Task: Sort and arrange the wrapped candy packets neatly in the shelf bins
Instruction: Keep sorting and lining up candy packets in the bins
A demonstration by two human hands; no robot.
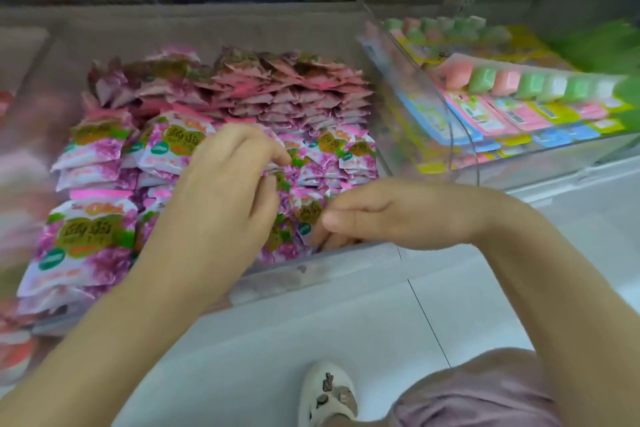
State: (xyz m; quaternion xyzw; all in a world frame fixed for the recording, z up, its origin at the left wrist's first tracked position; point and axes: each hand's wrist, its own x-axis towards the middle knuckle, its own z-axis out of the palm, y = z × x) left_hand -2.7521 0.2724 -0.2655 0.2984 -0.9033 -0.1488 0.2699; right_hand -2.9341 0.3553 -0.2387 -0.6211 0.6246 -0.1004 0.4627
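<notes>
Across the frame's centre, pink candy packets [173, 146] fill the clear bin [311, 274]. The left hand [221, 191] pinches a packet mid-pile; the right hand [391, 215] curls its fingers onto packets at the front wall. Tugging could topple neighbouring rows, since they lean loosely.

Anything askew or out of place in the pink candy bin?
Yes. The loose packets at the front middle of the bin lie tilted and jumbled, unlike the neat stacks behind them. The left hand and right hand are pinching packets there.
</notes>
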